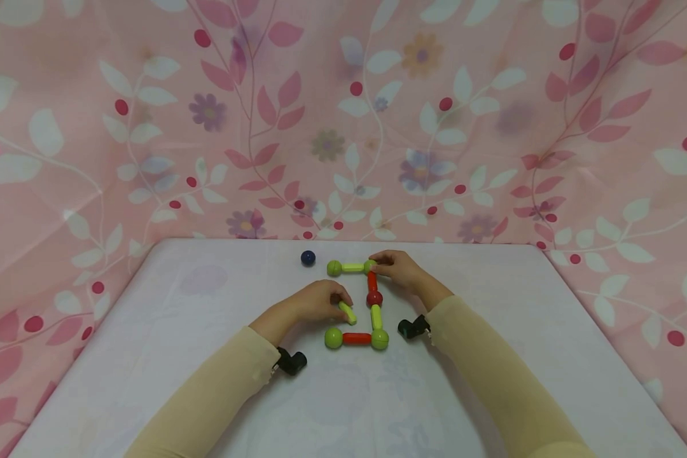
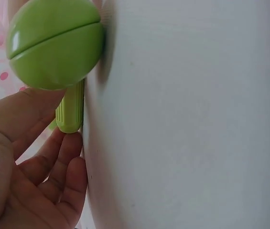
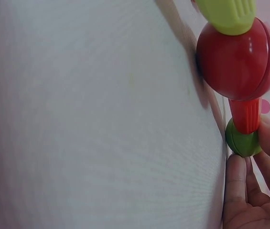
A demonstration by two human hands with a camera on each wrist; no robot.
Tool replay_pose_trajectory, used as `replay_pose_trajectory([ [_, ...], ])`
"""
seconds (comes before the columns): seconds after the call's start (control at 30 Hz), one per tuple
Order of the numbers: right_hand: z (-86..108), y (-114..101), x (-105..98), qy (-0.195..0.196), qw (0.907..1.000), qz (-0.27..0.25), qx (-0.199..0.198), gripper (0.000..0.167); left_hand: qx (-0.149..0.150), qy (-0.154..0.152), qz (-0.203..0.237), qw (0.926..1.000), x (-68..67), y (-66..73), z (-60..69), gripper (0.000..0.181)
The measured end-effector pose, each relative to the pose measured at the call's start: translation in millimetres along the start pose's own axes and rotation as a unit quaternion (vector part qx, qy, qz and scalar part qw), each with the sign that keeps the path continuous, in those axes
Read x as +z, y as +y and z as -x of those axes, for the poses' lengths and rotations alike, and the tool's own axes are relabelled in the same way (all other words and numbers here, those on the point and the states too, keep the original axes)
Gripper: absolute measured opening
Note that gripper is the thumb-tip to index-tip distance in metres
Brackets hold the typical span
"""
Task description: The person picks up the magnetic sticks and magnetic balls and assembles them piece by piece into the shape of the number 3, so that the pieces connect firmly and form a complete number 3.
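Note:
My left hand point(image 1: 319, 301) pinches a yellow-green rod point(image 1: 348, 312) between thumb and fingers. It tilts just above or on the table, left of a joined chain of balls and rods. My right hand point(image 1: 399, 268) grips the green ball point(image 3: 243, 139) at the chain's far right corner. From that ball a yellow-green rod point(image 1: 352, 268) runs left to a green ball point(image 1: 334, 268). Towards me, a red rod point(image 1: 372, 281) leads to a red ball point(image 1: 374, 298). A yellow-green rod point(image 1: 376, 317), a green ball point(image 1: 380, 339), a red rod point(image 1: 357, 339) and a green ball point(image 1: 333, 338) follow.
A loose dark blue ball point(image 1: 308, 257) lies near the back edge of the white-covered table point(image 1: 206, 280). Pink floral cloth point(image 1: 332, 140) hangs behind. Small black wrist cameras point(image 1: 292, 361) sit at both sleeves.

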State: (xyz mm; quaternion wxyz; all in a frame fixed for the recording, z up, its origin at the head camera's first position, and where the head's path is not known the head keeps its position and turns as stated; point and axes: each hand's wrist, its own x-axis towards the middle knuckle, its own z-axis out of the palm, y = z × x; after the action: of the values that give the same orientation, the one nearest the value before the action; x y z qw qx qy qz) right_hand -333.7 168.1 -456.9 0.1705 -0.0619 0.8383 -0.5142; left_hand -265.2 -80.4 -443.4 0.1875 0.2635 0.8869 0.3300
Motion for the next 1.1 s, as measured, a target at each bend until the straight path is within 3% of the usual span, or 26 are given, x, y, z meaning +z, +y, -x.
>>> replay_pose_trajectory([
  [0.2, -0.9, 1.1, 0.0, -0.004, 1.0, -0.003, 0.001, 0.035, -0.013, -0.001, 0.009, 0.9999, -0.1, -0.4, 0.1, 0.012],
  [0.47, 1.4, -1.7, 1.6, 0.0, 1.0, -0.007, 0.004, 0.034, -0.009, -0.005, 0.006, 0.9999, 0.8, -5.1, -0.1, 0.009],
  [1.1, 1.8, -1.2, 0.6, 0.0, 1.0, -0.002, 0.001, 0.034, -0.014, 0.002, -0.012, 0.9998, 0.2, -0.1, 5.7, 0.006],
])
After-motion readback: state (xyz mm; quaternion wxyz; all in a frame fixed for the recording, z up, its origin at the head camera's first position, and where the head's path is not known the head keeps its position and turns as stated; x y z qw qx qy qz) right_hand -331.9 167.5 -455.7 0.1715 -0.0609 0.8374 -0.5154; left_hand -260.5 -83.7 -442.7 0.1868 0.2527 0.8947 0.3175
